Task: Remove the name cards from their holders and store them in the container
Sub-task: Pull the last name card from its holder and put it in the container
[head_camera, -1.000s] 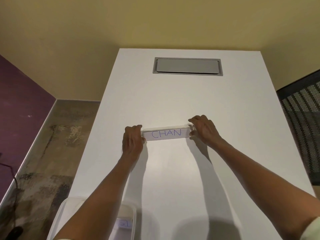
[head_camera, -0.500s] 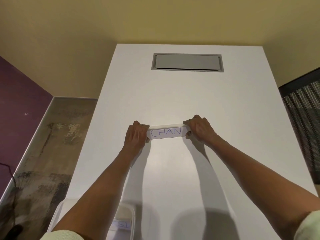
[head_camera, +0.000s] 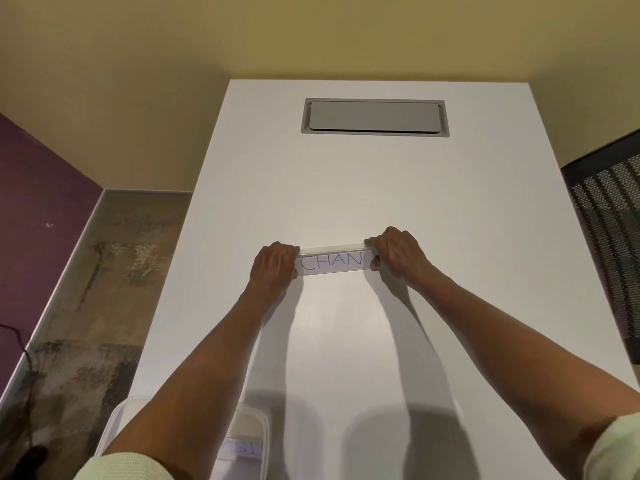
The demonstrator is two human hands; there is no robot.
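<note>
At the middle of the white table (head_camera: 346, 188) stood a clear acrylic holder (head_camera: 332, 251) with the name card (head_camera: 331, 262) lettered CHAN in blue inside it, facing the person. The left hand (head_camera: 273, 263) gripped the holder's left end, fingers curled over its top edge, and the right hand (head_camera: 394, 252) gripped the right end the same way, thumb low at the front. The card had not been drawn out. The translucent container (head_camera: 265, 431) sat at the table's near edge, at about seven o'clock from the holder and well apart from it, largely hidden under the left forearm; a card with writing showed inside. A grey cable hatch (head_camera: 374, 116) lay at twelve o'clock, and a black mesh chair (head_camera: 609, 237) stood off at three o'clock. The likely trouble was the card itself: with both hands squeezing the ends, the acrylic could pinch the paper, so that a pull might crease or tear it. The light holder could also skid on the smooth tabletop once one hand let go.
</note>
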